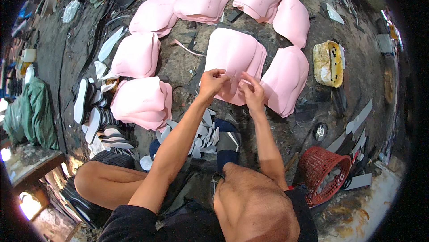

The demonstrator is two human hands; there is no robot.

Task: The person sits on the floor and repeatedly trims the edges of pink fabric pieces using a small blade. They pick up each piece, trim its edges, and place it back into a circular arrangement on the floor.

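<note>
Pink stack [232,47] sat directly under and just beyond both hands, sheets fanned out on its right side. Left hand [212,83]: thumb and fingertips drawn close over the top sheet; couldn't tell if they pinched it. Right hand [252,92]: fingers loosely spread near the stack's close edge, no grip visible.

Progress, my read: partway. Seven other pink piles [140,101] ringed the hands left, ahead and right, looked already grouped. Stack at hand was uneven, so probably unfinished; total left not determinable. Loose pale cutouts [209,140] lay nearer the body, below the left hand.

Writing: small dark marks on some pink sheets, too small to read. No brand or label legible.
</note>
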